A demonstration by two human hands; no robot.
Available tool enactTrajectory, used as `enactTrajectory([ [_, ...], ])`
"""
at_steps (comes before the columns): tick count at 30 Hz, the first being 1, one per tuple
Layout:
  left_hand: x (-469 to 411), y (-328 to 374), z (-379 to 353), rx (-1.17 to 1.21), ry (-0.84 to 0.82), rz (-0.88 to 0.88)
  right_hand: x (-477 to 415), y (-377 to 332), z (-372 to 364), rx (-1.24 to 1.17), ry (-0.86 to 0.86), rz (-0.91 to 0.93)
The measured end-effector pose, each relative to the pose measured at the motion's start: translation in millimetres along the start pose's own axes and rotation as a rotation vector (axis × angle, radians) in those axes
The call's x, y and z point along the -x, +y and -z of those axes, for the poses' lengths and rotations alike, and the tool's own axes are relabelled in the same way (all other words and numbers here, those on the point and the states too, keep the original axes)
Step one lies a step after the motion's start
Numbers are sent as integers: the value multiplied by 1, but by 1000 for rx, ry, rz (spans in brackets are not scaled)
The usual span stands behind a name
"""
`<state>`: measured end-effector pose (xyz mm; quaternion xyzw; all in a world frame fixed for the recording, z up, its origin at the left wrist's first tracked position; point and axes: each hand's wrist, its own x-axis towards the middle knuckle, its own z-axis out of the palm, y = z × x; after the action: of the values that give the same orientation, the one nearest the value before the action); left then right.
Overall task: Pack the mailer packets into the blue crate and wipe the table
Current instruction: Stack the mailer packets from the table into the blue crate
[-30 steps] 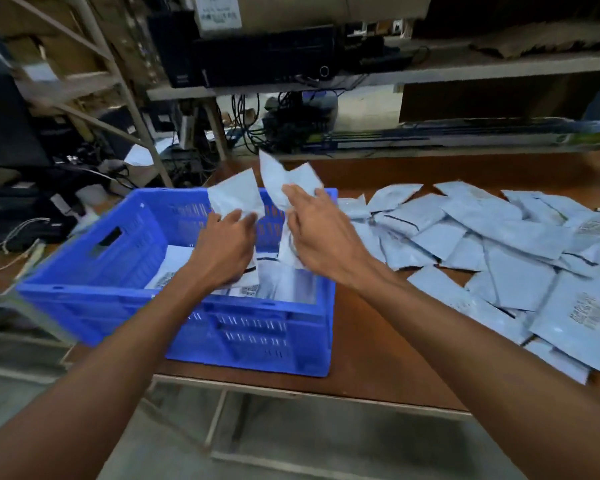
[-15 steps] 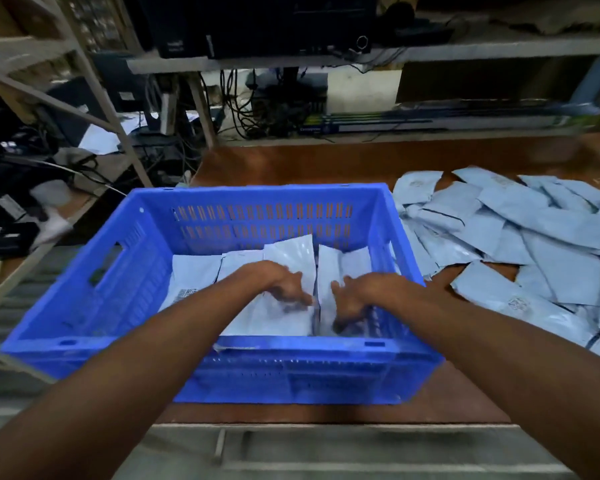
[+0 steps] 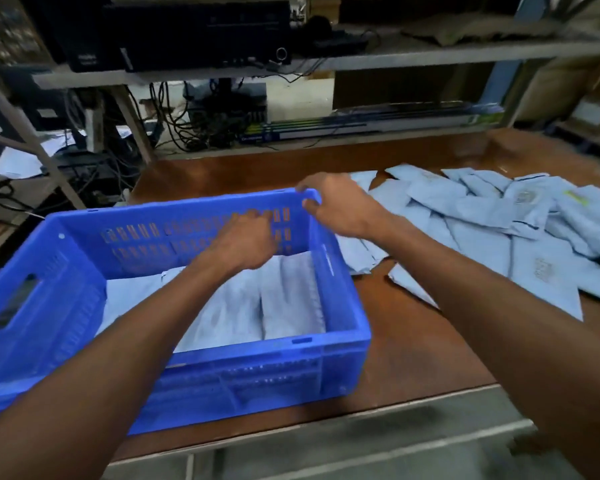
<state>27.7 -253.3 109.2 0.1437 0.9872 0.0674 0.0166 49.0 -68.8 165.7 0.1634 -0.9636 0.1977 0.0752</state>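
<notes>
Nearest you, the crate point(image 3: 222, 368) sits on the table's point(image 3: 413, 341) front left edge, its near wall hanging a little past the lip, so watch that it does not tip as it fills. Inside it, packets point(image 3: 291, 299) lie in overlapping rows across the floor, tidiest at the right wall. Your left hand point(image 3: 246, 242) hangs over them near the far wall, fingers loosely curled downward and holding nothing that shows. Use it flat to press the rows down and square them before more go in. Your right hand point(image 3: 340, 206) is at the crate's far right corner, fingers curled with forefinger and thumb close about the rim; whether they grip it cannot be told. Beyond and right of it the pile point(image 3: 499, 216) spreads over the table, many packets overlapping, so most of the packing is not yet done. Take from the pile's near edge, gather several aligned the same way, and lay them flat against the last row rather than dropping them. Leave wiping until the wood is bare. Farthest back, a shelf point(image 3: 395, 57) carries dark equipment.
</notes>
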Motion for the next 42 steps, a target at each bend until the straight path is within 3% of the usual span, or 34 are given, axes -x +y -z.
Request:
enactTrajectory([
  [2, -10, 41, 14, 72, 99, -67, 16, 44, 34, -23, 100, -50],
  [5, -15, 117, 18, 153, 145, -155, 60, 121, 49, 17, 49, -187],
  [9, -39, 199, -15, 137, -49, -100, 126, 202, 19, 50, -155, -304],
  [12, -53, 229, -57, 151, -221, 108, 160, 236, -20, 62, -292, -261],
  [15, -52, 234, -92, 160, -225, 296, 177, 255, -53, 232, -305, -125],
  [18, -57, 215, -124, 191, -219, 367, 180, 271, -73, 262, -327, -47],
  [20, -57, 199, -149, 149, -244, 352, 179, 280, -88, 203, -298, -76],
  [23, -42, 193, -176, 74, -137, 283, 175, 276, -103, 101, -222, -154],
  [28, -9, 200, -187, -38, 5, 182, 175, 248, -108, 148, -174, -280],
  [35, -13, 197, -181, 91, 83, 206, 187, 236, -99, 243, -202, -232],
  [42, -53, 190, -183, 3, 15, 252, 198, 243, -95, 210, -207, -209],
])
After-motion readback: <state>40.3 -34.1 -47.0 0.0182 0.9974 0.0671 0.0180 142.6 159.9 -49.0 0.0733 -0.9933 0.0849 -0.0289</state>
